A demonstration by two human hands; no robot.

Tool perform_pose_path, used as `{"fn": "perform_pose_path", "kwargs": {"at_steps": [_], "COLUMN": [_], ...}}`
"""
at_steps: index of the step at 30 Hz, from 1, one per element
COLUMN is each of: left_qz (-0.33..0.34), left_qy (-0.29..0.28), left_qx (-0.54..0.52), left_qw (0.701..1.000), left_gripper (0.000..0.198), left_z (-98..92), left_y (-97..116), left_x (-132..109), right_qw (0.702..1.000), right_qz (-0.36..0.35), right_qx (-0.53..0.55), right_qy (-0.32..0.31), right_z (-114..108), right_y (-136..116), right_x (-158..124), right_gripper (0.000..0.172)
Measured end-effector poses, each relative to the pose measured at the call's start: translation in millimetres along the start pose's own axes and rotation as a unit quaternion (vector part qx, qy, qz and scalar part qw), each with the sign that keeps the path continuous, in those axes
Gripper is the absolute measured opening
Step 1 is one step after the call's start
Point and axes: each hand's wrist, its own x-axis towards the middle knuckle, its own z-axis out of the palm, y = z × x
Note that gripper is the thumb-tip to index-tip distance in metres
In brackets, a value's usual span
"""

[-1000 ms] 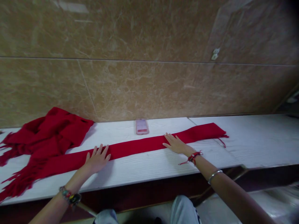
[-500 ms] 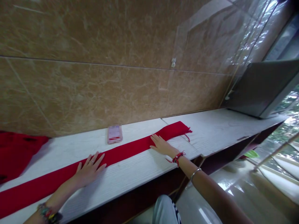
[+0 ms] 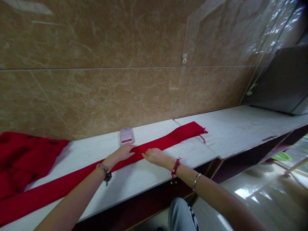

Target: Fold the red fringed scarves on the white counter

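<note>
A long red scarf (image 3: 168,140) lies stretched along a white counter (image 3: 231,128), folded into a narrow band with its fringed end at the right. My left hand (image 3: 123,152) rests on the band near its middle, fingers laid flat and pointing right. My right hand (image 3: 154,155) sits just beside it on the band's near edge, fingers curled down onto the cloth. The two hands are almost touching. Beaded bracelets show on both wrists.
A heap of red cloth (image 3: 21,157) lies at the left end of the counter. A phone (image 3: 126,136) lies flat by the brown marble wall (image 3: 120,80), just behind my left hand. A grey box-like appliance (image 3: 284,83) stands at the far right.
Both hands have slid toward each other along the scarf and now meet near its middle. The view has shifted slightly back to the left.
</note>
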Motion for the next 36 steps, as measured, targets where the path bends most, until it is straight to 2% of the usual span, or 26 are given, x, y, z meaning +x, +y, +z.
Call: {"fn": "perform_pose_path", "kwargs": {"at_steps": [4,9,12,18,24,28,33,36], "left_qz": [-0.058,-0.091,-0.099,-0.098,-0.116,-0.115,-0.116,-0.12], "left_qy": [-0.013,-0.04,-0.065,-0.087,-0.092,-0.08,-0.057,-0.062], "left_qx": [-0.038,-0.066,-0.104,-0.177,-0.209,-0.213,-0.202,-0.196], "left_qw": [0.997,0.993,0.988,0.975,0.967,0.967,0.971,0.971], "left_gripper": [0.028,0.023,0.023,0.022,0.023,0.031,0.033,0.032], "left_z": [-4.4,-11.7,-16.0,-20.1,-19.2,-17.5,-13.4,-10.6], "left_y": [-2,-5,-5,-6,-7,-3,5,12], "left_x": [13,31,37,40,38,42,59,69], "right_qw": [0.999,0.997,0.997,0.997,0.992,0.993,0.997,0.995], "right_qz": [-0.029,-0.061,-0.054,-0.048,-0.076,-0.057,0.047,0.083], "right_qx": [-0.029,-0.038,-0.027,-0.029,-0.057,-0.054,-0.037,-0.03], "right_qy": [0.021,0.039,0.051,0.053,0.077,0.086,0.058,0.044], "right_z": [3,6,2,-7,2,8,8,7], "right_y": [2,4,4,1,3,6,4,2], "right_x": [-2,1,5,10,8,5,2,-1], "right_gripper": [0.023,0.012,0.015,0.02,0.018,0.014,0.013,0.011]}}
